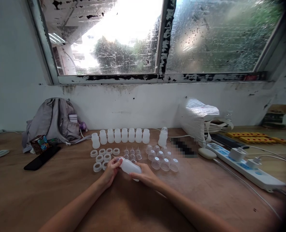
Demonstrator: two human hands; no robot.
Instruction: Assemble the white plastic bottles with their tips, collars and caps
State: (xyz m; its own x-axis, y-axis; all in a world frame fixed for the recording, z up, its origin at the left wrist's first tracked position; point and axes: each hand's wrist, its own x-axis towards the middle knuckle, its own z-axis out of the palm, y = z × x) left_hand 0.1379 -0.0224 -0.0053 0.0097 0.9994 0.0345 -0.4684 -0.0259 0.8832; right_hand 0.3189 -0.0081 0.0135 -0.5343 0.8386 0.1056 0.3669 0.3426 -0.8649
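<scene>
A frosted white baby bottle is held tilted on its side above the table, its neck end toward the left. My right hand is wrapped round the bottle's body. With closed fingers my left hand grips the neck end, which the fingers partly cover. Just beyond my hands lie several clear bottle nipples. White screw rings sit in rows to the left, some partly behind my left hand. Clear domed caps stand in rows on the right.
Open bottle bodies line up along the back; one capped bottle stands apart on their right. A backpack and a black phone are at left. A power strip with cables and a white bag are at right.
</scene>
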